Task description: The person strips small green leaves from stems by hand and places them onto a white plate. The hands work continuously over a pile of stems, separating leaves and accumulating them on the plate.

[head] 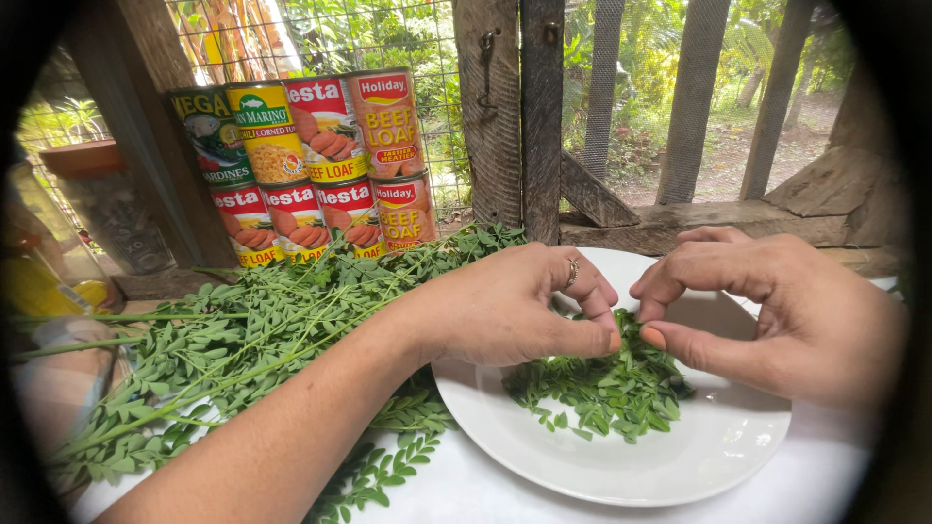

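Two bare hands meet over a white plate, seen from above by the person's own head camera. The left hand is curled, with its thumb and fingertips pinched together near the middle of the plate; a ring shows on one finger. The right hand faces it, its thumb and forefinger also drawn close, tips almost touching those of the left hand. A little green shows in the narrow gap between the two sets of fingertips, but whether either hand actually has hold of a leaf or stem cannot be told.

Directly below and between the fingertips lies a loose pile of small plucked leaves, spread across the middle of the plate and reaching up under both thumbs. The white plate is round and shallow, and sits on a white surface.

To the left of the plate, under and beside the left forearm, lies a large heap of leafy stalks, long thin green stems with many small oval leaves, fanned out across the table.

Behind the stalks stands a stack of food cans in two rows, with red, yellow and green labels. Beyond them are weathered wooden posts, wire mesh, and sunlit garden greenery.
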